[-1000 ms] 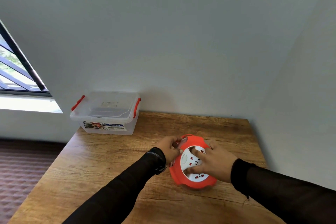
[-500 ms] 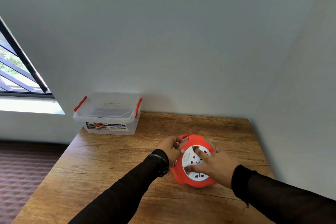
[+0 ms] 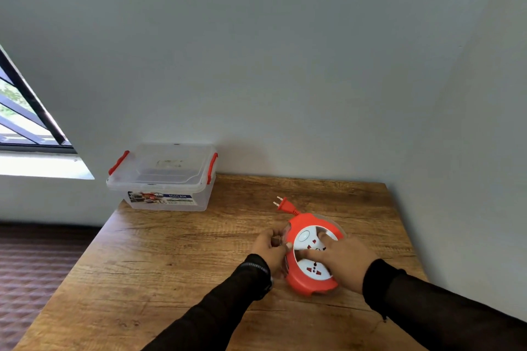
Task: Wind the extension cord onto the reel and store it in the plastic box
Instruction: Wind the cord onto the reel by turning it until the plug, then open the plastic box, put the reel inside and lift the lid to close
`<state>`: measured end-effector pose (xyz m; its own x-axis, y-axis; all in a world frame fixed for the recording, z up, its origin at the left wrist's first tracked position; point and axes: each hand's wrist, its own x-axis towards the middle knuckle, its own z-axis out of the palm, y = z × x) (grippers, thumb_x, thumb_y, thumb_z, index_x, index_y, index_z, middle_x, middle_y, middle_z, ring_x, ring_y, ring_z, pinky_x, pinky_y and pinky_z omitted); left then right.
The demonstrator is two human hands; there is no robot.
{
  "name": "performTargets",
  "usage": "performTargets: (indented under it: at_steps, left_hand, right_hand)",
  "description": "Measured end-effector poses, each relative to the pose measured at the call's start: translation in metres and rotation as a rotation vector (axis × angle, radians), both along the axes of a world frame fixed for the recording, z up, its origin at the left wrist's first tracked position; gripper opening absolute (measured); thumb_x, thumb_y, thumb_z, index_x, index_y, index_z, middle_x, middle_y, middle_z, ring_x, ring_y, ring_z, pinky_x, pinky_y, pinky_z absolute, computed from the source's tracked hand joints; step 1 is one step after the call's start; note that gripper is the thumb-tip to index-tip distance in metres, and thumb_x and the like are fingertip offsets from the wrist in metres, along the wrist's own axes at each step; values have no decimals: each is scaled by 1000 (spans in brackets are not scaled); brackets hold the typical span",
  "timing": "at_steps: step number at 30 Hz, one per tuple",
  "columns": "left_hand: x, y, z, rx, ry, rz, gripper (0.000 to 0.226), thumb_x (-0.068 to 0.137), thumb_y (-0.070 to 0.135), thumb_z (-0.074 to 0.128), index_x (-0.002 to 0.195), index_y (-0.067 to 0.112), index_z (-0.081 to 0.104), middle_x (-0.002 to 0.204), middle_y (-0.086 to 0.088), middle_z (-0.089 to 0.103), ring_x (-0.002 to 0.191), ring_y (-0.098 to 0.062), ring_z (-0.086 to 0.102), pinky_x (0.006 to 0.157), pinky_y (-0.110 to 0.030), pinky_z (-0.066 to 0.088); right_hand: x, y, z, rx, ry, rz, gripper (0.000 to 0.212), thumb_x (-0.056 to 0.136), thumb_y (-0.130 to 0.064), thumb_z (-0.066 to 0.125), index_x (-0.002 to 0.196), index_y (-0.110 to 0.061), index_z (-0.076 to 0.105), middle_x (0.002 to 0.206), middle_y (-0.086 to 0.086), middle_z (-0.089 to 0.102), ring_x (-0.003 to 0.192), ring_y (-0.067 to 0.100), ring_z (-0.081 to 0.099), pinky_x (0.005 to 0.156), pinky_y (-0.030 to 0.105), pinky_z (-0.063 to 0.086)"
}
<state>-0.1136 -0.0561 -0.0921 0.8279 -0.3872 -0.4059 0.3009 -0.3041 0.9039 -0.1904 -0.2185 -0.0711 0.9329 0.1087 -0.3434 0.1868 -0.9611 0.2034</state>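
An orange cord reel (image 3: pixel 306 279) with a white socket face lies flat on the wooden table (image 3: pixel 171 259). Its orange plug (image 3: pixel 282 204) sticks out on a short piece of cord at the reel's far side. My left hand (image 3: pixel 269 248) grips the reel's left edge. My right hand (image 3: pixel 342 258) rests on the white face, fingers pressed onto it. A clear plastic box (image 3: pixel 162 177) with red latches and its lid on stands at the table's far left corner.
The table stands in a corner, with a wall behind it and another on its right. A window (image 3: pixel 25 122) is at the left. Dark patterned floor (image 3: pixel 31 271) lies left of the table.
The plug and a short length of cord have come into view beyond the reel. Both hands stay on the reel, and the right fingers have shifted on the white face.
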Motion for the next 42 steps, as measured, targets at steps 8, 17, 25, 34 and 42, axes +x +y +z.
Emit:
performTargets:
  at_steps: [8,17,25,34,42]
  left_hand:
    - [3,-45,-5,69,11,-77,23,91,6,54,112,15,56,83,-9,66,59,-24,67,52,-34,57]
    - [20,-53,-18,229,-54,-123,30,85,10,62,115,7,61,108,-12,67,99,-30,65,89,-41,54]
    - [87,44,49,231,-829,17,10,82,14,62,92,14,65,89,-3,63,75,-16,59,71,-28,49]
    - [218,200,61,907,-766,-81,56,92,53,41,142,29,35,153,-1,28,142,-24,21,114,-43,20]
    - [176,233,37,902,-774,-338,63,92,63,16,149,37,9,160,5,0,147,-21,-4,118,-44,-1]
  right_hand:
    - [3,-31,2,-23,-30,-42,46,98,-34,43,138,-49,25,151,19,26,125,35,45,95,47,44]
    - [6,-24,3,1,-10,-136,38,99,-32,42,133,-47,40,149,12,35,130,33,41,101,44,36]
    - [66,55,42,238,-259,-125,43,82,-8,48,118,-29,56,111,2,63,106,29,54,82,35,41]
    - [196,199,51,534,-433,-145,60,96,-37,42,149,-29,16,158,4,18,141,24,23,113,41,26]
    - [181,234,11,510,-381,-350,55,100,-51,19,149,-26,23,160,-1,13,146,17,0,118,37,12]
